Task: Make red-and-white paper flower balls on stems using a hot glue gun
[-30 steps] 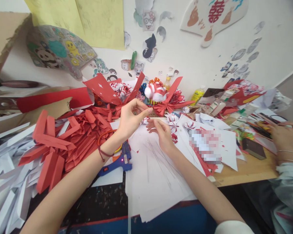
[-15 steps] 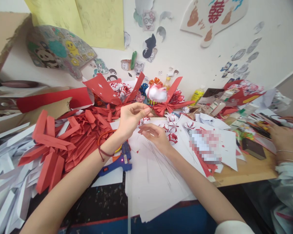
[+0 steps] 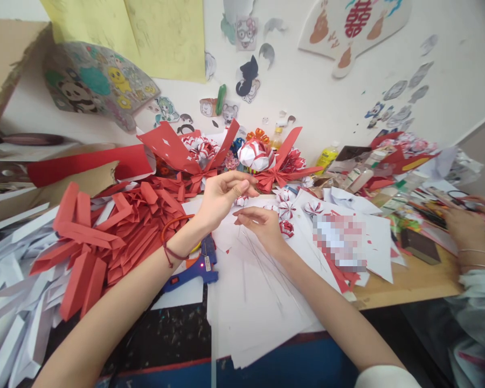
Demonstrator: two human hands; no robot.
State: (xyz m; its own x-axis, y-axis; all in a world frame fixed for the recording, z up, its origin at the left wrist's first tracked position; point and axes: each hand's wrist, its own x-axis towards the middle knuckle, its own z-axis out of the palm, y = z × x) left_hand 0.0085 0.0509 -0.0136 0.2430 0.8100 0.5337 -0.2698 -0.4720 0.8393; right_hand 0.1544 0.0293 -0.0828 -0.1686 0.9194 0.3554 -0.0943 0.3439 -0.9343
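A white paper flower with red stripes (image 3: 256,154) stands up just above the fingertips of my left hand (image 3: 226,196). Thumb and fingers of that hand are pinched together below it, seemingly on its thin stem, which I can hardly make out. Lower and to the right, my right hand (image 3: 262,226) also pinches, its fingertips in line with the flower and my left fingers. Several thin wires (image 3: 262,269) lie on white paper sheets (image 3: 242,318) under my hands. Small striped paper balls (image 3: 286,210) sit just beyond my right hand.
Folded red paper strips (image 3: 141,226) and white ones (image 3: 20,302) are heaped at left. A blue glue gun (image 3: 206,264) with a lit red light lies beside my left forearm. Red-wrapped bouquets (image 3: 198,151) stand against the wall. Another person's hand (image 3: 469,226) works at far right.
The flower, blurred before, now looks sharp and has shifted slightly left, with its red stripes showing. My left hand has moved a little right, and my right fingers have drawn closer together.
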